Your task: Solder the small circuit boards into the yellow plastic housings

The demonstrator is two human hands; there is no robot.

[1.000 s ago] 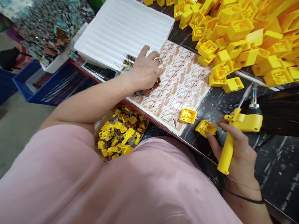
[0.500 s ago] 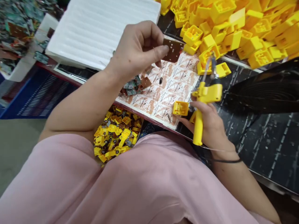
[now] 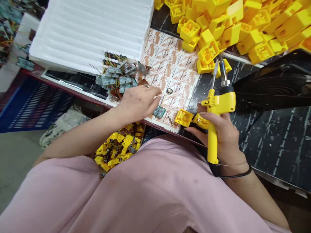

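My left hand (image 3: pixel 142 100) is low over the patterned sheet, thumb and fingers drawn together; whatever lies between them is hidden. Just below its thumb is a small green circuit board (image 3: pixel 159 111). A round metal-rimmed part (image 3: pixel 169 91) lies to the right of the fingertips. My right hand (image 3: pixel 222 132) grips a yellow soldering gun (image 3: pixel 212 129), its metal tip pointing away from me. Beside that hand's thumb and fingers are two small open yellow housings, one on the sheet's edge (image 3: pixel 184 117) and the other close to the gun's handle (image 3: pixel 200 121).
Wired circuit boards (image 3: pixel 121 76) are heaped beside a white foam block (image 3: pixel 92 29). Many yellow housings (image 3: pixel 233 29) fill the back right. A black fan-like object (image 3: pixel 274 84) stands at the right. Below the table edge is a container of yellow parts (image 3: pixel 119 145).
My left hand has come down toward me from above the sheet, where it held a brown board. A green board and the round part now lie near it. My right hand still grips the soldering gun.
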